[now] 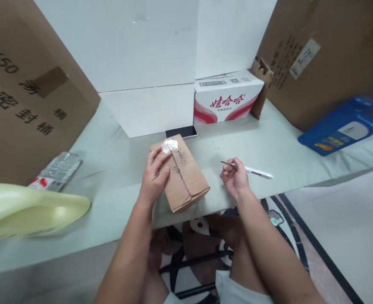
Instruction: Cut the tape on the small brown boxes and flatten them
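A small brown cardboard box [189, 177] sits at an angle on the table, with clear tape across its far end and a seam along its top. My left hand [153, 175] grips the box's left side, its fingers and thumb bent over the top. To the right of the box, my right hand [236, 179] is closed, palm turned up, around a slim white utility knife [260, 172]. Its thin dark tip points left toward the box, and the white handle sticks out on the right. My fingers hide the knife's middle.
A phone [182, 132] lies just behind the box. Farther back stands a white and red carton [227, 99]. A blue bottle [338, 126] is at right; a yellow-green object [37, 211] and a clear plastic pack [58, 169] are at left. Large cartons [25, 55] flank the table [110, 198].
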Demonstrator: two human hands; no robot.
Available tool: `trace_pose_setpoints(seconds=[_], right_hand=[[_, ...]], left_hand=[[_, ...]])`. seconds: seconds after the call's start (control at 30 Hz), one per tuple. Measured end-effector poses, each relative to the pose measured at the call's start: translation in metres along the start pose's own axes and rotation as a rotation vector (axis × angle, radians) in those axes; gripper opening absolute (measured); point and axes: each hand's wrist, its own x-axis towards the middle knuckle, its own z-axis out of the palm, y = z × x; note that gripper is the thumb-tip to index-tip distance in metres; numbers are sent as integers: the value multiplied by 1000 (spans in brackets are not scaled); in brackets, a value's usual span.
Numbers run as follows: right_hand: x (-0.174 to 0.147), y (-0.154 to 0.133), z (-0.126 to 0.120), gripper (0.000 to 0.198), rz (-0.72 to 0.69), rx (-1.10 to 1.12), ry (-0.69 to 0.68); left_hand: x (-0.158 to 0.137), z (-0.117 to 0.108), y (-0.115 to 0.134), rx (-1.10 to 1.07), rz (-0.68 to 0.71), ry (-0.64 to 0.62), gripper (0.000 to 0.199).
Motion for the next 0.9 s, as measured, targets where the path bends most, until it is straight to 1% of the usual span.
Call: trace_pose_setpoints(seconds=[0.07,0.13,0.3,0.4,0.5,0.6,0.7,0.9], right_hand=[[1,1,0,24,-57,-22,3],[1,2,1,29,-102,-32,-28],[4,2,1,41,-125,4,-35],[8,-1,-1,40,-137,52,-1],[10,-4,-5,40,-152,55,33],[10,-5,-6,41,-127,69,70],[9,-3,-4,37,-113,87,81],[5,2,1,31,-191,-63,105]], left_hand=[[0,0,2,-1,-11,-4,38],[0,-1,3,4,-19,-8,38],[0,1,2,5,-21,1,37],[2,4,-1,-19,5,23,36],[3,5,-3,-32,15,22,35],[3,6,-3,-38,8,10,35],[3,6,-3,-42,3,10,35],[1,4,2,-1,5,-7,37]])
